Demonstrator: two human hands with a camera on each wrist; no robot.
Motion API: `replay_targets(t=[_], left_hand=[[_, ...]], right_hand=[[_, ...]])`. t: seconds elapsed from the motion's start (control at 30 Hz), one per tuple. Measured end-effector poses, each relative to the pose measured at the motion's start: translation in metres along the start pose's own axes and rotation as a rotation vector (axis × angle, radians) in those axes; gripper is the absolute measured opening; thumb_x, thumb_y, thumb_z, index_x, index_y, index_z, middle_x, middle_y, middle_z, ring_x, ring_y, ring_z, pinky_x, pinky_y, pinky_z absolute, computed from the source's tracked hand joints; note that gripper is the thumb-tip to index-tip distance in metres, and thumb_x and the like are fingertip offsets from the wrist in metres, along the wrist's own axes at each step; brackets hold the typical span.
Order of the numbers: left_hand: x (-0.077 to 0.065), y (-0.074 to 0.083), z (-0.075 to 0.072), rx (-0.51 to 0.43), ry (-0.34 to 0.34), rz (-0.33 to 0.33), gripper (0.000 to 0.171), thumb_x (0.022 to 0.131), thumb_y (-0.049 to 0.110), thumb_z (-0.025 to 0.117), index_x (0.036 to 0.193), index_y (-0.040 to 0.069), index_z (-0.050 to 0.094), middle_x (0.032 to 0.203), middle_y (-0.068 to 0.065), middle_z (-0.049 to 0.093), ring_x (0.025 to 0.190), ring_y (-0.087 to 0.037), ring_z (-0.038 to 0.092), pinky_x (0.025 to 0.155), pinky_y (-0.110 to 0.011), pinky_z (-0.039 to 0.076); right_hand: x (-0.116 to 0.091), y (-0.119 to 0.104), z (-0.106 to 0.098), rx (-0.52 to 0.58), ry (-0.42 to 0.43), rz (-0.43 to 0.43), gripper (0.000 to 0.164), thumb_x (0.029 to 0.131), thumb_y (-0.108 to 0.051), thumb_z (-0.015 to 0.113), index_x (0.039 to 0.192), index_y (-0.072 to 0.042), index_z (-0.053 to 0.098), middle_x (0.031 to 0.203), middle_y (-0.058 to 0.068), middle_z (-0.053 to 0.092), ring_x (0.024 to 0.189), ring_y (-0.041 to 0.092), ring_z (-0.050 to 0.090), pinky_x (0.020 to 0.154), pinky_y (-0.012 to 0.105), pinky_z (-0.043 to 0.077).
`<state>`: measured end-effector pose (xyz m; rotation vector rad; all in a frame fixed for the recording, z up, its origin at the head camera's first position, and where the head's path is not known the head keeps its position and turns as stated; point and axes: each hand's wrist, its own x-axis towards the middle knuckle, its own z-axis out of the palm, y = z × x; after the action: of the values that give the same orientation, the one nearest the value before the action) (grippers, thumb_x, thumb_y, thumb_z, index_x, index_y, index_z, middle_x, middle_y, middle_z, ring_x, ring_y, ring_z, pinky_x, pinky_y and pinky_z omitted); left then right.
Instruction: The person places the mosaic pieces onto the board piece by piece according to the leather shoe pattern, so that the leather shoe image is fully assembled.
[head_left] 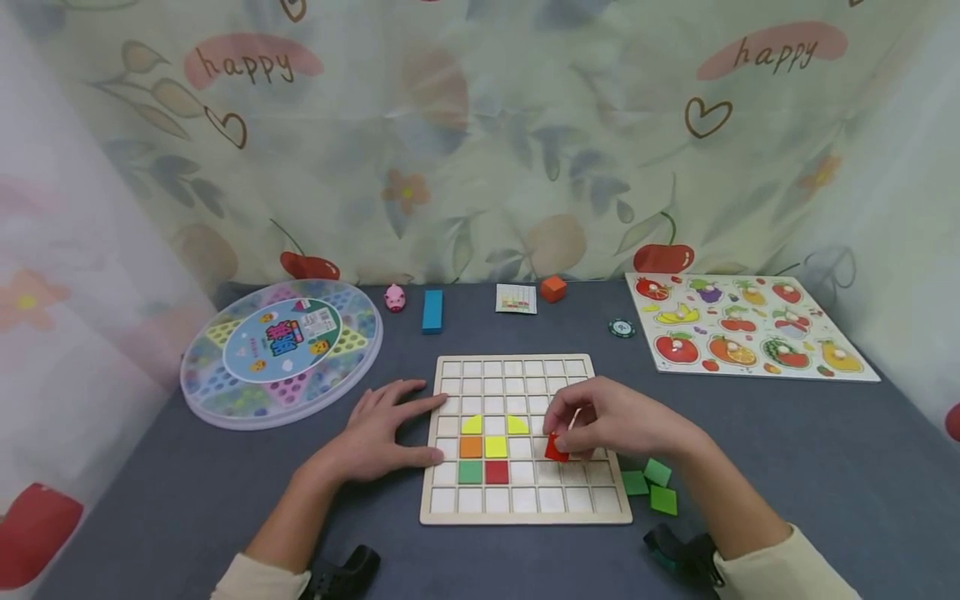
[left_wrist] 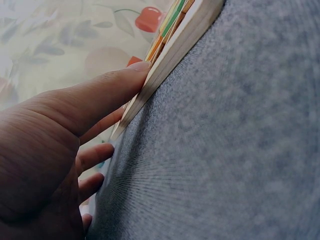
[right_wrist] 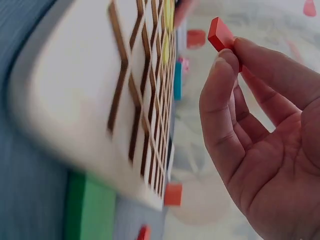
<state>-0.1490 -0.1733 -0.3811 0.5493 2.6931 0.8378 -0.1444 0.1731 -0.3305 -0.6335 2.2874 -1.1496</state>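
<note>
The grip of our right hand (head_left: pixel 611 417) is clamped on a red tile (head_left: pixel 556 450), thumb against fingers; the tile tilts over a pale wooden grid board (head_left: pixel 525 519), lower centre of the head view. The right-wrist view shows it raised apart from the board. Our left hand (head_left: pixel 381 437) is spread, thumb and index finger touching the board's left edge. In the left and middle columns sit an orange square (head_left: pixel 470 447), a yellow square (head_left: pixel 496 447), a green square (head_left: pixel 470 472), a red square (head_left: pixel 497 472) and two curved yellow pieces (head_left: pixel 472 426). At lower right, loose green tiles (head_left: pixel 663 500) lie on the desk (head_left: pixel 525 562) beside the board.

To seat the tile well, we judge, we should let the left hand brace the board, level the tile, match its sides to the ridges, then press evenly. We cannot tell which cell is meant.
</note>
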Motion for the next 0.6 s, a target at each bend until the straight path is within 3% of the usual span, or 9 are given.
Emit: replay_targets(t=[0.1,0.33,0.6], left_hand=[[0.000,-0.001,0.000,0.002,-0.002,0.000,0.078,0.087,0.057,0.076,0.156,0.034,0.047,0.167,-0.010,0.030,0.154,-0.044,0.018,0.124,-0.070,0.001],[0.001,-0.003,0.000,-0.001,0.008,0.005,0.078,0.087,0.058,0.076,0.156,0.035,0.048,0.167,-0.010,0.030,0.154,-0.044,0.019,0.124,-0.070,0.001],[0.001,-0.004,0.001,-0.004,0.006,0.005,0.077,0.087,0.057,0.076,0.155,0.034,0.049,0.167,-0.010,0.031,0.154,-0.043,0.019,0.124,-0.070,0.001]], right_hand=[[0.012,-0.003,0.011,0.016,-0.040,-0.019,0.008,0.092,-0.012,0.074,0.100,-0.011,0.074,0.087,0.004,0.072,0.077,0.023,0.067,0.071,0.034,0.058],[0.034,-0.009,0.029,-0.082,-0.089,-0.040,0.011,0.090,-0.003,0.072,0.096,-0.012,0.076,0.082,-0.001,0.066,0.077,0.017,0.060,0.070,0.030,0.053],[0.041,-0.016,0.034,-0.141,-0.097,-0.010,0.013,0.090,-0.002,0.072,0.092,-0.014,0.075,0.079,-0.002,0.065,0.074,0.016,0.060,0.069,0.031,0.052]])
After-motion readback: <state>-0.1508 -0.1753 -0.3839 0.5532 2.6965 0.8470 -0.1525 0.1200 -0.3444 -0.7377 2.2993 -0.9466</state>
